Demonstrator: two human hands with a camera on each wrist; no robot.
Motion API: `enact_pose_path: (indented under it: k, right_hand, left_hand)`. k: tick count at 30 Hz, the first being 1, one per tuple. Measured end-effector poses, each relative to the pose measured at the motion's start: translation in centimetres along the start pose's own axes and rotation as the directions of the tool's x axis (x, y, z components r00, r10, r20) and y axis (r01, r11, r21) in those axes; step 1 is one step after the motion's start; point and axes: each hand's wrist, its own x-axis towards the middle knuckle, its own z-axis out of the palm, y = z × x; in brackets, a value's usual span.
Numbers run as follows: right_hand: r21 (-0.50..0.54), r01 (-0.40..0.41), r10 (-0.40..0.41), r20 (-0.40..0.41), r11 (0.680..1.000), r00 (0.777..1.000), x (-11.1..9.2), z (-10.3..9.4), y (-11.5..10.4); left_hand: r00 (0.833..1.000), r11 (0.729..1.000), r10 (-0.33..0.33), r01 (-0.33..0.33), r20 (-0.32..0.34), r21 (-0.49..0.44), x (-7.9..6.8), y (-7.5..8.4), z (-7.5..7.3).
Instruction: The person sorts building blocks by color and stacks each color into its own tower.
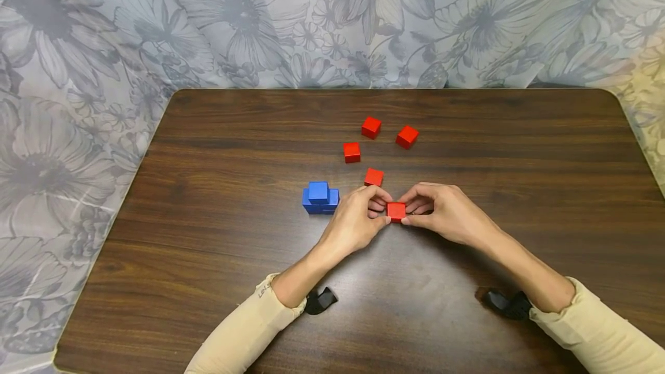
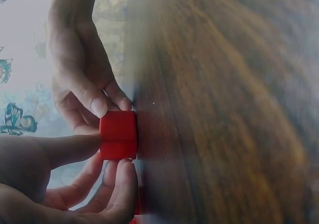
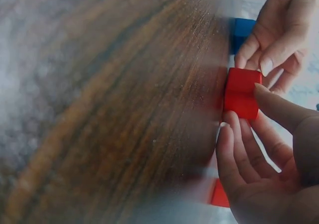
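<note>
A dark wood-grain worktop point(image 1: 208, 149), its far corners rounded, lay before grey floral sheeting point(image 1: 239, 16) that ran from 9 o'clock through 12 to 3, creased at 9 and yellowish towards 3. A pale sheen lightened the worktop around 5 o'clock.

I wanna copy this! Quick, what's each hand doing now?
Left hand: holding the nearest red block.
Right hand: holding that same red block, opposite side.
</note>
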Motion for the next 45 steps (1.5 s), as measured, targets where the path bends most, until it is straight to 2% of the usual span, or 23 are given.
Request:
enact_pose_path:
  k: [12,19,26,32,37,45]
  right_hand:
    - [-0.011,-0.019,0.02,0.017,1.0,1.0,-0.1,-0.3,0.1]
    - [-0.004,-0.021,0.021,0.032,1.0,0.999,-0.1,-0.5,0.1]
    - [0.008,-0.013,0.012,0.015,1.0,1.0,0.2,-1.5,0.0]
    - [0.029,0.029,-0.027,-0.05,0.999,0.998,0.9,-2.5,0.4]
    - [0.004,0.059,-0.058,-0.094,0.998,0.994,1.7,-3.1,0.8]
    - [0.004,0.015,-0.014,-0.116,1.0,0.993,3.1,-3.2,1.2]
  left_hand:
    - [0.999,0.991,-0.049,0.049,0.006,-0.128,0.4,-0.6,0.4]
    - [0.999,0.995,-0.04,0.039,-0.005,-0.094,0.3,-0.6,0.5]
    - [0.999,0.994,-0.042,0.042,-0.002,-0.096,0.0,-0.5,0.5]
    - [0.999,0.994,-0.046,0.047,0.011,-0.103,-0.1,-0.5,0.3]
    - [0.998,0.993,-0.055,0.057,0.028,-0.099,-0.1,-0.4,0.1]
    - [0.998,0.995,-0.057,0.059,0.033,-0.086,-0.2,-0.3,0.1]
